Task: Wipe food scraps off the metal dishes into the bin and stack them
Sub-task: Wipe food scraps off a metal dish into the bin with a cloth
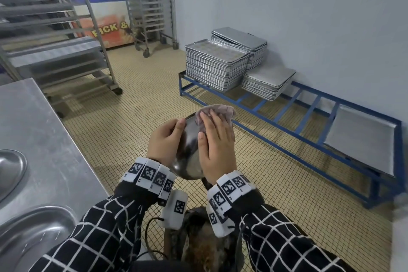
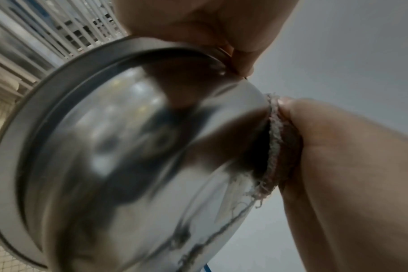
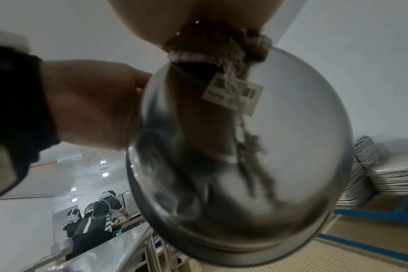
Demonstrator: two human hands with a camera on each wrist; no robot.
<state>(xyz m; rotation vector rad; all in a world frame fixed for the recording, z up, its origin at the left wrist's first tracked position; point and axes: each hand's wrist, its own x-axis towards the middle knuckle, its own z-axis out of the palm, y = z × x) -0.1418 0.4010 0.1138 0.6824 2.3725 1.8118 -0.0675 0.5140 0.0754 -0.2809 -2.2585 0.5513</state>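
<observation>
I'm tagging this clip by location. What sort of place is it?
Most likely a commercial kitchen or bakery wash-up area: stacks of rectangular metal baking trays sit on a low blue metal frame, tall wheeled steel tray racks stand behind on the small-tiled floor, and a stainless steel counter holds metal dishes.

Black sleeves (image 1: 106, 225) with a white grid check on both arms. Each wrist wears a band of white tags (image 1: 152, 175) printed with black square codes. Black cable (image 1: 150, 227) loops below the left wrist.
</observation>
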